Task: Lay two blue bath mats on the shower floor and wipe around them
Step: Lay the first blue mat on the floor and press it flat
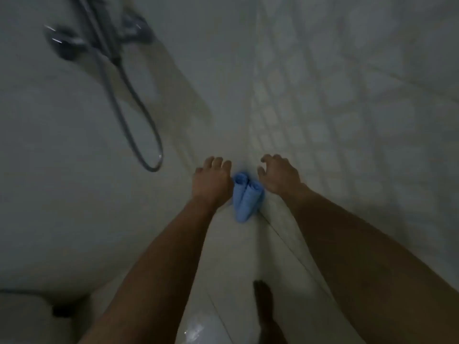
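Head view: two rolled blue fabric bath mats (246, 197) lie side by side on the pale tiled shower floor (248, 249), between both hands. The left hand (212, 181) hovers just beside the rolls, fingers relaxed, holding nothing. The right hand (279, 173) hovers on the other side, fingers loosely spread and bent, empty. A grey shower hose (134, 120) hangs at left. The frame is blurred.

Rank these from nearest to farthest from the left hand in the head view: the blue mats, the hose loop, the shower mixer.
1. Blue mats: rolled, on the floor just right of the left hand.
2. Hose loop: hanging to the hand's left.
3. Shower mixer: far up on the wall, upper left.
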